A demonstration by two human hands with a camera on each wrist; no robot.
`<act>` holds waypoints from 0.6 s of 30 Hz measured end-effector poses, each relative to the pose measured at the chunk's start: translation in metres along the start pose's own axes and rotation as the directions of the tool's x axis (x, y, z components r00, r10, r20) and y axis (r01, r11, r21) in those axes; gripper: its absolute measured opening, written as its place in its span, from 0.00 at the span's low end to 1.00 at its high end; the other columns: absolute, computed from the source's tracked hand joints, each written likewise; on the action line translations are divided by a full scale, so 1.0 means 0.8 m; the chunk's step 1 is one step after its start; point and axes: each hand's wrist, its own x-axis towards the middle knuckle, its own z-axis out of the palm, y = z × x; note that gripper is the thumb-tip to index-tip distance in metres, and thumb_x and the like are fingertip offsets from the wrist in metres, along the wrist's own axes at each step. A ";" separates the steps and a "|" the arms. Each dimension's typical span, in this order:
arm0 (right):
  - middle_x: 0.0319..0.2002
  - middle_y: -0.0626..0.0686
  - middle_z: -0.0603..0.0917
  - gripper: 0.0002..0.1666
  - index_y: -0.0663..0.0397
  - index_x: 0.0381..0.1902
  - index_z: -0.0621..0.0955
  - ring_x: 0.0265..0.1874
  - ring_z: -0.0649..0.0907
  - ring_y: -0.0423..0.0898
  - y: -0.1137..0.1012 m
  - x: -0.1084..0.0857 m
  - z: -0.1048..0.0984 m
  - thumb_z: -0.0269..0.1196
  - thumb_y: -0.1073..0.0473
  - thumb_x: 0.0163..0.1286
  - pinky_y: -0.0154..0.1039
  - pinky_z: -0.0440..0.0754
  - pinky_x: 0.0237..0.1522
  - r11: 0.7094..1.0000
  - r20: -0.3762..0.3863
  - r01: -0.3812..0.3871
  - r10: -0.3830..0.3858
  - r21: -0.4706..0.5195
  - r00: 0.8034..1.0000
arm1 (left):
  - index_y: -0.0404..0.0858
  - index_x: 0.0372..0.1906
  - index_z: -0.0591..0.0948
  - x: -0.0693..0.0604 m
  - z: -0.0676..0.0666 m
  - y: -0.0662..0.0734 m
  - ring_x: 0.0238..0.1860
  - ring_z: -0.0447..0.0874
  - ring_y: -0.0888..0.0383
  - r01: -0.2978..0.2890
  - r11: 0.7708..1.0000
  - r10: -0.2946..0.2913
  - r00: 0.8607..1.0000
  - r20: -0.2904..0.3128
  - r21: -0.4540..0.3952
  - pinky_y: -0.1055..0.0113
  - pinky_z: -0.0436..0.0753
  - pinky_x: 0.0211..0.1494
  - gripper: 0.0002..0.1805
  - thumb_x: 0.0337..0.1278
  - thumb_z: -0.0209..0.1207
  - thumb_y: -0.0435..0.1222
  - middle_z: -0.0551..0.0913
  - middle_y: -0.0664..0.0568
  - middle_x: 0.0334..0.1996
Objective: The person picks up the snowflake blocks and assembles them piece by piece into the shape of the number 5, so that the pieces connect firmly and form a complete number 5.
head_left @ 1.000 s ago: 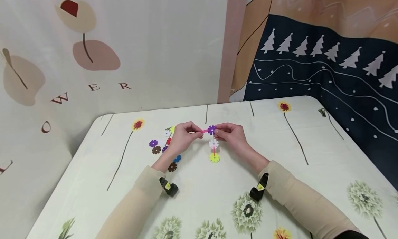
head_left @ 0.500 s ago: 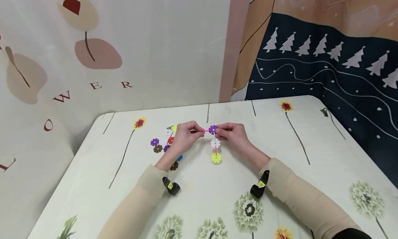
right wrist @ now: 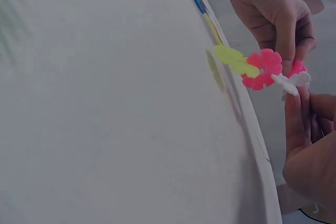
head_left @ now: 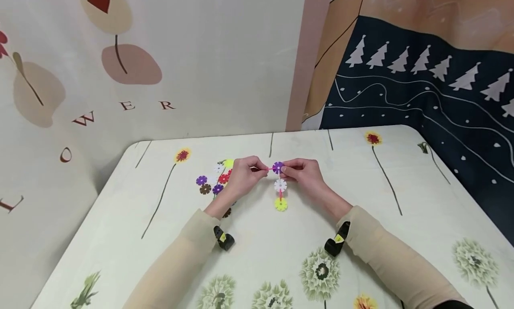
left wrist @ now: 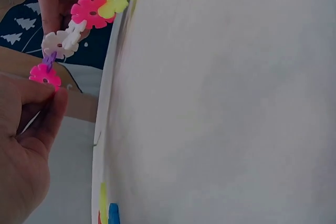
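Observation:
Above the table, my left hand (head_left: 248, 173) pinches a pink notched flower disc (left wrist: 45, 76) by its edge. That disc meets a purple flower disc (head_left: 278, 168), which my right hand (head_left: 305, 173) pinches between thumb and fingers. From the purple disc hangs a chain with white discs (head_left: 280, 185), another pink disc (right wrist: 262, 69) and a yellow disc (head_left: 281, 204) at the bottom. Neighbouring discs stand crosswise to each other, edge on. In the right wrist view the right fingertips hide the purple disc. How deep the pink disc sits in the purple one I cannot tell.
Loose flower discs lie left of and partly behind the left forearm, among them a purple disc (head_left: 201, 180), a brown disc (head_left: 205, 189), a red disc (head_left: 223, 178) and a yellow disc (head_left: 229, 163). A flower-print cloth (head_left: 265, 246) covers the table. Printed curtains rise behind it.
The head view has shifted slightly, so everything sits a little differently in it. Both hands keep their pinches on the pink and purple discs, and the chain still hangs down.

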 end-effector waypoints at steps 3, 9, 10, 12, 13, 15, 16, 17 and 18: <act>0.43 0.62 0.86 0.14 0.72 0.52 0.83 0.32 0.88 0.42 -0.003 0.003 -0.001 0.66 0.70 0.71 0.38 0.87 0.42 1.000 0.011 0.016 -0.015 -0.013 1.000 | 0.32 0.33 0.86 0.002 -0.003 -0.001 0.37 0.88 0.51 0.013 1.000 -0.013 1.000 0.004 -0.012 0.66 0.87 0.44 0.04 0.58 0.68 0.22 0.88 0.45 0.33; 0.41 0.61 0.86 0.15 0.74 0.52 0.82 0.31 0.88 0.41 -0.002 0.008 -0.002 0.66 0.71 0.70 0.37 0.88 0.41 1.000 0.007 0.025 -0.025 -0.005 1.000 | 0.34 0.37 0.87 0.005 -0.008 -0.002 0.40 0.88 0.53 0.043 0.998 -0.043 0.999 0.015 -0.034 0.66 0.86 0.49 0.04 0.61 0.67 0.24 0.88 0.48 0.36; 0.41 0.61 0.86 0.15 0.73 0.52 0.82 0.31 0.88 0.41 -0.001 0.009 -0.001 0.66 0.71 0.70 0.37 0.88 0.41 1.000 0.005 0.024 -0.024 -0.009 1.000 | 0.34 0.37 0.87 0.005 -0.009 -0.002 0.40 0.88 0.53 0.047 0.998 -0.046 0.999 0.015 -0.037 0.65 0.86 0.49 0.04 0.61 0.67 0.24 0.88 0.48 0.36; 0.42 0.61 0.86 0.15 0.72 0.53 0.82 0.33 0.88 0.42 0.000 0.010 0.000 0.66 0.70 0.70 0.38 0.88 0.42 0.999 -0.003 0.032 -0.032 -0.021 0.999 | 0.33 0.38 0.87 0.005 -0.010 -0.003 0.39 0.88 0.53 0.043 0.998 -0.043 0.999 0.009 -0.035 0.65 0.86 0.49 0.04 0.61 0.67 0.23 0.88 0.47 0.36; 0.43 0.61 0.85 0.16 0.71 0.54 0.82 0.34 0.88 0.43 0.000 0.009 0.001 0.66 0.70 0.71 0.38 0.88 0.42 0.999 -0.004 0.039 -0.040 -0.028 0.999 | 0.33 0.37 0.87 0.005 -0.010 -0.004 0.39 0.88 0.52 0.040 0.999 -0.040 0.999 0.001 -0.032 0.65 0.86 0.48 0.04 0.61 0.67 0.23 0.88 0.47 0.36; 0.45 0.62 0.85 0.18 0.69 0.57 0.82 0.37 0.87 0.44 0.000 0.010 0.004 0.66 0.69 0.71 0.39 0.88 0.43 0.997 -0.002 0.066 -0.066 -0.048 0.998 | 0.32 0.37 0.87 0.006 -0.010 -0.005 0.39 0.88 0.52 0.034 0.999 -0.035 0.999 -0.019 -0.031 0.65 0.86 0.49 0.04 0.61 0.67 0.23 0.88 0.46 0.36; 0.47 0.62 0.85 0.19 0.68 0.58 0.82 0.39 0.87 0.46 0.000 0.010 0.006 0.66 0.69 0.71 0.39 0.88 0.43 0.995 0.003 0.082 -0.082 -0.063 0.997 | 0.32 0.37 0.87 0.006 -0.010 -0.005 0.40 0.88 0.51 0.031 0.999 -0.032 0.999 -0.031 -0.027 0.65 0.86 0.49 0.04 0.61 0.66 0.22 0.88 0.45 0.35; 0.48 0.62 0.85 0.20 0.67 0.59 0.82 0.41 0.87 0.47 0.000 0.010 0.008 0.67 0.68 0.71 0.40 0.87 0.44 0.991 0.006 0.104 -0.103 -0.085 0.995 | 0.31 0.36 0.87 0.006 -0.009 -0.005 0.40 0.88 0.51 0.027 0.999 -0.028 0.999 -0.044 -0.025 0.65 0.87 0.49 0.03 0.61 0.66 0.22 0.88 0.44 0.35; 0.49 0.62 0.85 0.20 0.66 0.60 0.82 0.43 0.86 0.48 0.000 0.010 0.010 0.67 0.68 0.71 0.39 0.87 0.45 0.986 0.010 0.125 -0.125 -0.107 0.992 | 0.31 0.36 0.87 0.006 -0.009 -0.005 0.40 0.89 0.50 0.021 0.999 -0.022 0.998 -0.057 -0.024 0.65 0.87 0.49 0.03 0.61 0.66 0.22 0.87 0.44 0.35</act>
